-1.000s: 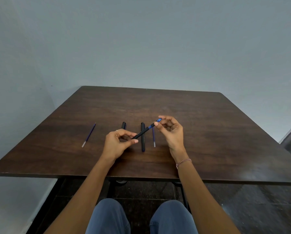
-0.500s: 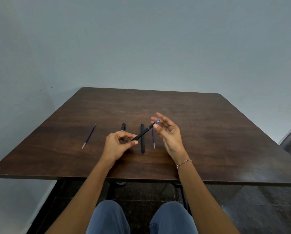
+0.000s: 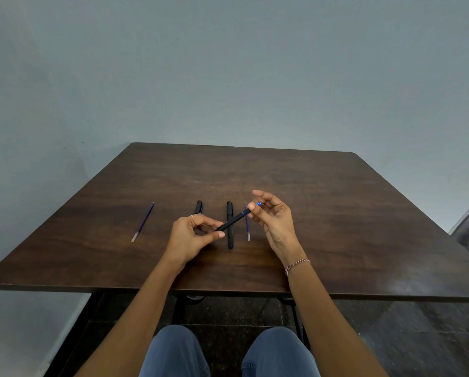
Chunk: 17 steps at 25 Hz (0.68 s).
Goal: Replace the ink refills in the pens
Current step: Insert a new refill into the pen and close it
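Our left hand (image 3: 192, 236) gripped the pen (image 3: 233, 220) steady, presumably for unscrewing; our right hand (image 3: 275, 221) curled loosely at its tip (image 3: 259, 203), pinch unclear.

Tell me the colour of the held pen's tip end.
Blue tip end on the slim black pen; head view.

The light is soft, even and rather dim; the grey wall (image 3: 227, 63) darkens a little toward the top, and shadows on the table (image 3: 336, 208) are faint with soft edges. A pale sheen lies near the table's near right corner. The middle is sharp, but the wide lens bends the table's edges.
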Tool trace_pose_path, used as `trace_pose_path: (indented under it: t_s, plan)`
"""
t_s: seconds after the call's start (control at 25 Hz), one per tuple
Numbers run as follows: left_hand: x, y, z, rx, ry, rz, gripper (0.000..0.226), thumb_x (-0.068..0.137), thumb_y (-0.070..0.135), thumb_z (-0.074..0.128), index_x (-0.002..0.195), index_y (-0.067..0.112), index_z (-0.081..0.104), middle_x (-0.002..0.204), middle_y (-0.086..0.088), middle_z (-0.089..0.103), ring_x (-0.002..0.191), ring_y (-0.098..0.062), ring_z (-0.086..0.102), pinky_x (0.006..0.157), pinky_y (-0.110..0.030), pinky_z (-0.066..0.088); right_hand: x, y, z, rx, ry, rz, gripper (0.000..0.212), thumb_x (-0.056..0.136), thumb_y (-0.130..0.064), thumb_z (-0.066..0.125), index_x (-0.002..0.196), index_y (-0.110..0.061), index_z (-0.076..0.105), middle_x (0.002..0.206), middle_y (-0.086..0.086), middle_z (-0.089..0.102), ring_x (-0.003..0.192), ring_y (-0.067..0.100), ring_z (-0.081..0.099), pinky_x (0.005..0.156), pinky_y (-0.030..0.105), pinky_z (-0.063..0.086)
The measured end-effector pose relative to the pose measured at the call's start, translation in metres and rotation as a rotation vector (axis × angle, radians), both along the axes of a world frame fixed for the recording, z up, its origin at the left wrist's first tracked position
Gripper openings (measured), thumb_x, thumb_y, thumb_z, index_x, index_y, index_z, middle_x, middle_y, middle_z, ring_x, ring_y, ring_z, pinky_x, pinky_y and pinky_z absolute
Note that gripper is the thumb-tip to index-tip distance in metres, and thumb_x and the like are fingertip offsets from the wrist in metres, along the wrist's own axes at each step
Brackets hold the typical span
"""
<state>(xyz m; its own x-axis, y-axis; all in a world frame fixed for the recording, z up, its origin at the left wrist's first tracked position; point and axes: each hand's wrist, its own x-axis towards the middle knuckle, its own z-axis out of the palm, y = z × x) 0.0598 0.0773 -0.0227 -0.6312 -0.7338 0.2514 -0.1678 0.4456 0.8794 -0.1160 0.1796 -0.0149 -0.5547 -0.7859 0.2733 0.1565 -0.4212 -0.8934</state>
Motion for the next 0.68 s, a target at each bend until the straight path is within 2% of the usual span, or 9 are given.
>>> trace_pose_path:
  t_s: [0.16,0.28,0.36,0.56,0.68]
  plan:
    - [0.0006,0.0013,0.0014,0.036,0.030,0.004,0.025,0.068,0.013,0.083,0.081,0.032,0.072,0.073,0.005,0.070,0.074,-0.013,0.067,0.073,-0.028,0.055,-0.0021,-0.0005,-0.0007,-0.096,-0.086,0.156,0.038,0.076,-0.008,0.070,0.112,-0.018,0.068,0.106,0.005,0.072,0.107,0.019,0.066,0.084,0.024,0.054]
    - [0.0004,0.0023,0.0023,0.039,0.039,0.007,0.025,0.068,0.012,0.083,0.082,0.030,0.072,0.075,0.005,0.069,0.074,-0.015,0.067,0.074,-0.031,0.056,-0.0034,0.0003,-0.0012,-0.127,-0.131,0.249,0.040,0.080,0.001,0.063,0.117,-0.015,0.066,0.116,0.011,0.069,0.113,0.024,0.063,0.087,0.027,0.054]
    - [0.0005,0.0021,0.0021,0.038,0.042,0.001,0.024,0.067,0.012,0.083,0.081,0.030,0.073,0.074,0.005,0.069,0.073,-0.015,0.067,0.073,-0.031,0.057,-0.0034,0.0000,-0.0019,-0.126,-0.131,0.242,0.039,0.079,0.005,0.061,0.114,-0.013,0.065,0.111,0.012,0.071,0.109,0.024,0.066,0.083,0.026,0.055]
    - [0.0000,0.0012,0.0005,0.028,0.044,-0.009,0.025,0.066,0.014,0.084,0.080,0.032,0.073,0.071,0.008,0.070,0.071,-0.010,0.067,0.068,-0.022,0.054,-0.0037,-0.0013,-0.0016,-0.086,-0.123,0.139,0.027,0.071,0.002,0.070,0.091,-0.013,0.060,0.084,0.006,0.074,0.090,0.020,0.072,0.070,0.024,0.057]
    - [-0.0005,0.0002,-0.0011,0.021,0.048,-0.032,0.026,0.065,0.014,0.084,0.078,0.034,0.072,0.073,0.011,0.071,0.072,-0.008,0.067,0.065,-0.017,0.053,-0.0027,-0.0013,-0.0015,-0.040,-0.122,0.122,0.029,0.067,-0.001,0.073,0.088,-0.014,0.058,0.077,0.000,0.072,0.083,0.017,0.071,0.068,0.023,0.057]
